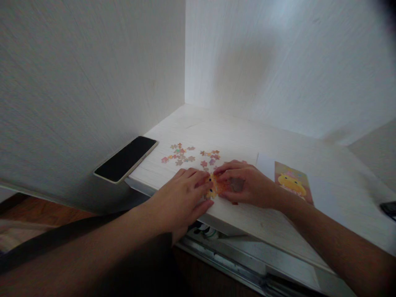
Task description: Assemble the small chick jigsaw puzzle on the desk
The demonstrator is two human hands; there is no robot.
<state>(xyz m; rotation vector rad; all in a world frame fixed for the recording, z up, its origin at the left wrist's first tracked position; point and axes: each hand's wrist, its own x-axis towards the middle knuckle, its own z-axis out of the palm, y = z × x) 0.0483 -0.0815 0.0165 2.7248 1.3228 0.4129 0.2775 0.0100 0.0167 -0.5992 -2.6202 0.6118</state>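
You have a small orange joined patch of puzzle [221, 187] lying flat near the desk's front edge. Loose pastel puzzle pieces [185, 154] lie scattered just beyond it, farther left.

A single head-worn view looks forward and steeply down from just above the person's forearms, close to the near edge of the white worktop [278, 140]. It faces into a corner where two pale walls meet, the seam left of centre. The picture sits tilted, so the worktop edge runs diagonally toward lower right.
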